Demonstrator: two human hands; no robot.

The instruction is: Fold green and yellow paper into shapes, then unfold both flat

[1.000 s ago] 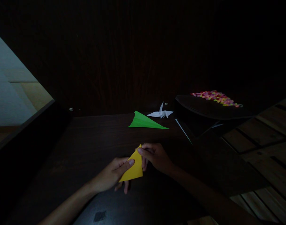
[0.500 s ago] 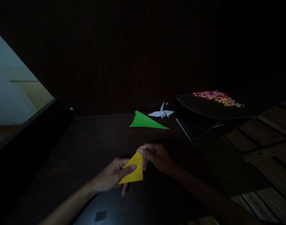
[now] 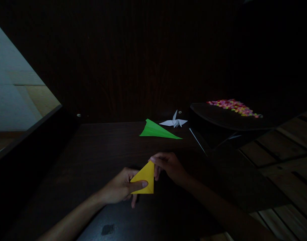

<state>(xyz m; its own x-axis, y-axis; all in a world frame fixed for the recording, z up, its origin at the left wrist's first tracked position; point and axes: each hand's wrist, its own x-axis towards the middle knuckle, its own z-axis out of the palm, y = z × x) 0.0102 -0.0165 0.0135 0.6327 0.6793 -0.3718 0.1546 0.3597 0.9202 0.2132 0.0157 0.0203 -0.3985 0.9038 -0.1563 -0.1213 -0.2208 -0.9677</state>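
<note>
A folded piece of yellow paper (image 3: 146,175), roughly triangular, is held above the dark tabletop between both hands. My left hand (image 3: 123,187) grips its left side, thumb flat across the front and fingers behind it. At its top corner, my right hand (image 3: 168,167) pinches the paper between thumb and fingertips. Beyond the hands lies a green folded paper plane (image 3: 157,130). Behind that, a white origami crane (image 3: 175,123) sits near the back panel. The fingers behind the yellow paper are partly hidden.
A thin pale strip (image 3: 198,142) lies right of the green paper. On a raised dark shelf (image 3: 219,120) at the right is a heap of small pink, red and yellow pieces (image 3: 235,106). A dark side board (image 3: 30,134) edges the left. Wooden slats (image 3: 291,160) show at lower right.
My left thumb has slid slightly right across the yellow paper, and the paper has turned a little so its lower edge is more level. My right hand still pinches the top corner.
</note>
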